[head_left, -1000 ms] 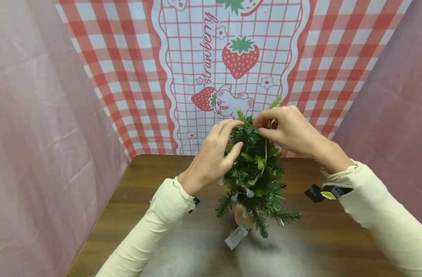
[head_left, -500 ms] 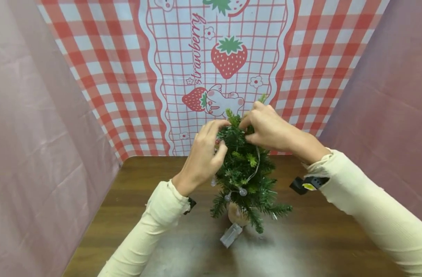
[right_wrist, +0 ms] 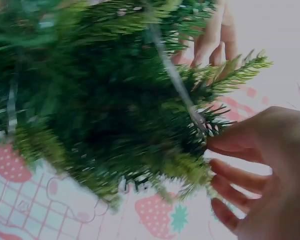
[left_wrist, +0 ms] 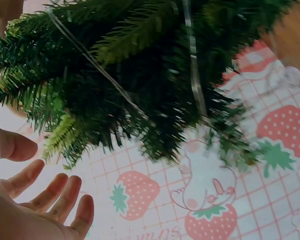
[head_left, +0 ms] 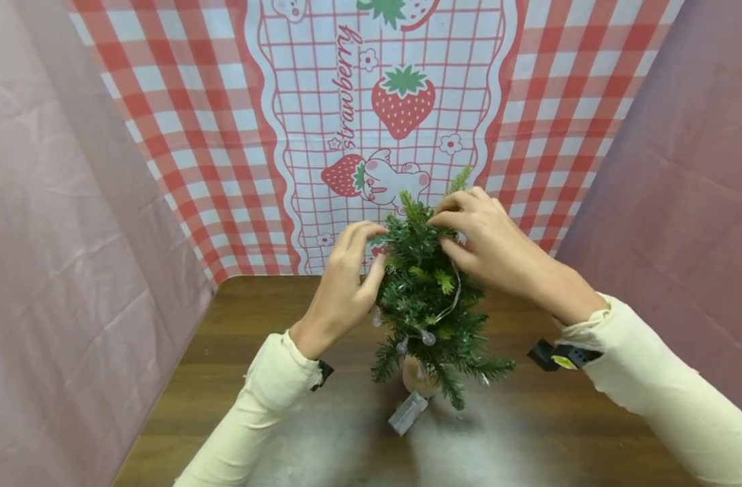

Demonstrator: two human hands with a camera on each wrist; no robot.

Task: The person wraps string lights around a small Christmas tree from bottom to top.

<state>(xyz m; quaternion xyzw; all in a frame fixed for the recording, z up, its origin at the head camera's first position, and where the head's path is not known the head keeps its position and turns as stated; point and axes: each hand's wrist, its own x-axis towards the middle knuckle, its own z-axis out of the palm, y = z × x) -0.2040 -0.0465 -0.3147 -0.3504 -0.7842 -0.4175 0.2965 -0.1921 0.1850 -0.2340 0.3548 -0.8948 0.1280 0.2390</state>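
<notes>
A small artificial Christmas tree [head_left: 422,291] stands upright on the table between both hands, on a pale base [head_left: 416,380]. A thin, clear string-light wire [head_left: 456,294] runs down its front, with round clear bulbs [head_left: 428,337] low on the branches. My left hand [head_left: 344,287] is at the tree's upper left, fingers loosely bent; the left wrist view shows nothing in its fingers [left_wrist: 54,194]. At the upper right, my right hand [head_left: 498,247] touches the top twigs, thumb and forefinger apart. In the right wrist view, its fingertips [right_wrist: 221,142] are by the wire's upper stretch [right_wrist: 177,82].
A clear battery box [head_left: 408,413] lies on the brown wooden table [head_left: 237,385] before the tree's base. Behind hangs a red-and-white checked strawberry cloth [head_left: 212,135]. Pink curtains [head_left: 60,237] close in both sides.
The view has shifted slightly, so the tree appears further left. My right hand has spread its thumb and forefinger at the treetop. My left hand has drawn a little left, away from the branches.
</notes>
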